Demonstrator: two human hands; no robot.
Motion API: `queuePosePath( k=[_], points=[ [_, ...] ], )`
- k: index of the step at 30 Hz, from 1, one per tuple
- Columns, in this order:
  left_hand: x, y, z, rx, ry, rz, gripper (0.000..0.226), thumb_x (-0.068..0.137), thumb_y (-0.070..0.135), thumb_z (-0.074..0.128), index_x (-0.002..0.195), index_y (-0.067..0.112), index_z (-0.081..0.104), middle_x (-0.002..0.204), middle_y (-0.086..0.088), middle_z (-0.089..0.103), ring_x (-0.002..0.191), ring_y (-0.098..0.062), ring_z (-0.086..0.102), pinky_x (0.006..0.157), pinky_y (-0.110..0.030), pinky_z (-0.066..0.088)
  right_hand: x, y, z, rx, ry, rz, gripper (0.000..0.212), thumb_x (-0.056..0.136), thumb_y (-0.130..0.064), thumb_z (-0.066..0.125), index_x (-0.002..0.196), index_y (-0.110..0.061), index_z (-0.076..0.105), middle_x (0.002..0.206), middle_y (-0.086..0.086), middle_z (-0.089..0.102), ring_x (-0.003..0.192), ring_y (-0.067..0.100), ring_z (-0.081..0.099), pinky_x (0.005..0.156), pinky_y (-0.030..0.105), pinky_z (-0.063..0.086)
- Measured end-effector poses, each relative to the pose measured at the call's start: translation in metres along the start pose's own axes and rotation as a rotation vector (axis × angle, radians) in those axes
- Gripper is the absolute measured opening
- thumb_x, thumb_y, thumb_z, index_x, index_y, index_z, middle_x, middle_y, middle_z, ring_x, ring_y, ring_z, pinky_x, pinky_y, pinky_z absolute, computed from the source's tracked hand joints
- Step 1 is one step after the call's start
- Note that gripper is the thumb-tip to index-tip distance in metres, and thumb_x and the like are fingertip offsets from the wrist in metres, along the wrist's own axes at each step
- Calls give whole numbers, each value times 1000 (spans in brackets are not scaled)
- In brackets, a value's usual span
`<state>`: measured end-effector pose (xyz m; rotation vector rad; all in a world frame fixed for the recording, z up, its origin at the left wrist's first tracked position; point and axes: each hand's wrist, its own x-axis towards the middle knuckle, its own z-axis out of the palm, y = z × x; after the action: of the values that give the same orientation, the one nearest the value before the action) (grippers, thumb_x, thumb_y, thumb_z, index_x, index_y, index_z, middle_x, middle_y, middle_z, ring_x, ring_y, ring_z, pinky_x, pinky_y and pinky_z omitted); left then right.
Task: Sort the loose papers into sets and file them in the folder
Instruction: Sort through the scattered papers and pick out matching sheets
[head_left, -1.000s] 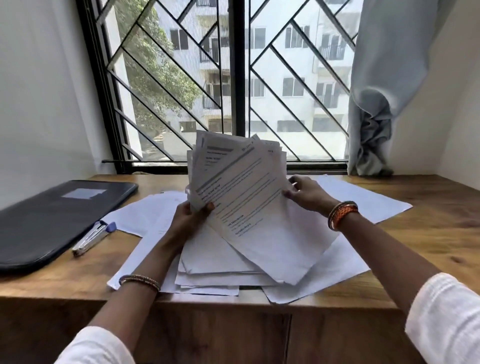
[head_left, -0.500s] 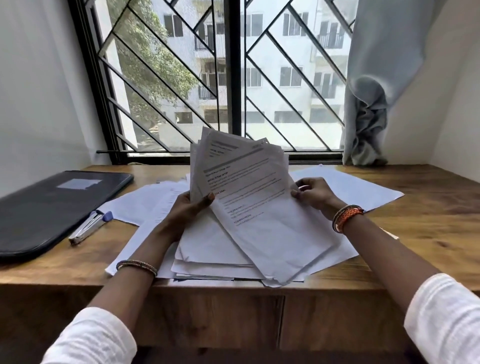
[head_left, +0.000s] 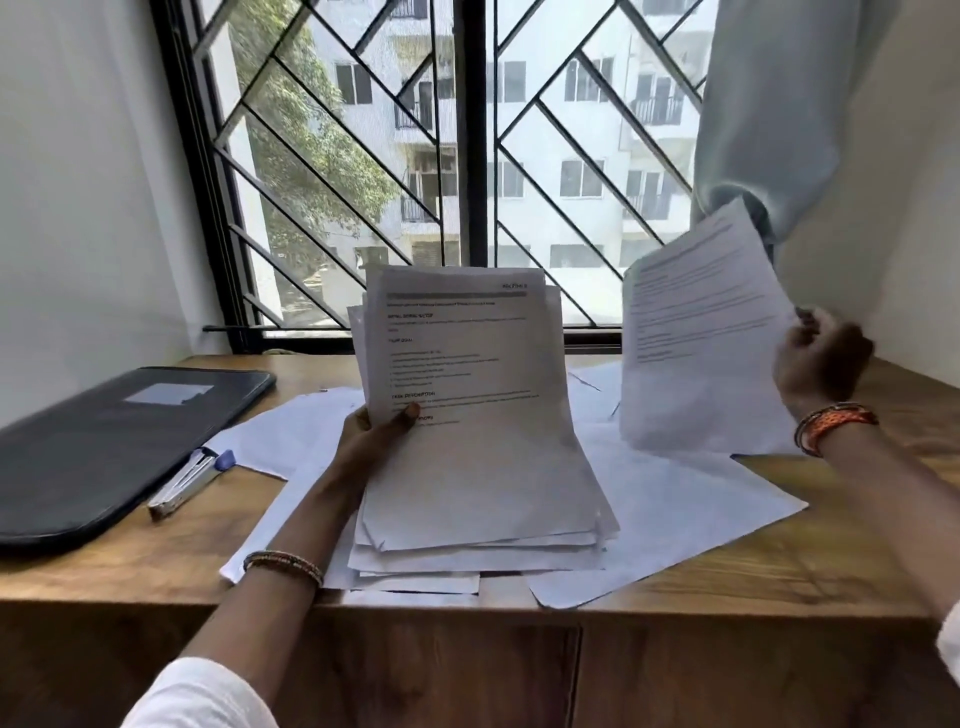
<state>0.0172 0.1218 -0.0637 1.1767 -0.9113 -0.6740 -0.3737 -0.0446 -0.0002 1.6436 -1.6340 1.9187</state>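
Sorting step: left hand (head_left: 376, 436) grips paper stack (head_left: 478, 415) upright, right hand (head_left: 821, 358) pinches one printed sheet (head_left: 696, 338). Next: probably lay it on its set on the table (head_left: 779, 561); folder (head_left: 104, 441) closed, far left.

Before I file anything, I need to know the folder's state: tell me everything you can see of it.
The folder is dark, flat and rectangular with rounded corners, matte, with a pale label patch on its cover. It lies closed on the wooden desk at the left, touched by neither hand. A stapler lies beside its right edge.
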Motion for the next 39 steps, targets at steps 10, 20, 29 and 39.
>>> queuePosePath(
  k=[10,20,29,39],
  points=[
    [2,-2,-3,-5,-60,-14,7,87,13,67,90,18,65,67,15,71,60,-2,68,52,-15,52,-52,-26,-24,-433,-455,-770,40,79,2,51,108,-19,69,101,11,72,84,31,69,67,36,55],
    [-1,2,2,60,-193,-86,34,64,30,79,92,13,69,74,4,74,65,-11,70,56,-22,55,-80,-89,10,628,-1167,111,98,60,-81,61,136,-20,46,129,-6,59,116,14,58,93,37,50],
    [3,-4,1,96,-197,-108,54,43,42,82,89,16,72,81,-1,75,71,-15,71,59,-22,56,-112,-131,36,163,-192,-910,33,97,-17,43,120,-12,67,112,10,70,96,26,70,71,30,57],
    [13,-12,0,78,-241,-60,54,41,39,81,87,12,72,82,-4,75,71,-18,72,59,-24,56,-130,-88,73,-36,-294,-1135,52,84,8,37,121,-13,66,126,11,63,113,27,63,101,43,41]
  ],
)
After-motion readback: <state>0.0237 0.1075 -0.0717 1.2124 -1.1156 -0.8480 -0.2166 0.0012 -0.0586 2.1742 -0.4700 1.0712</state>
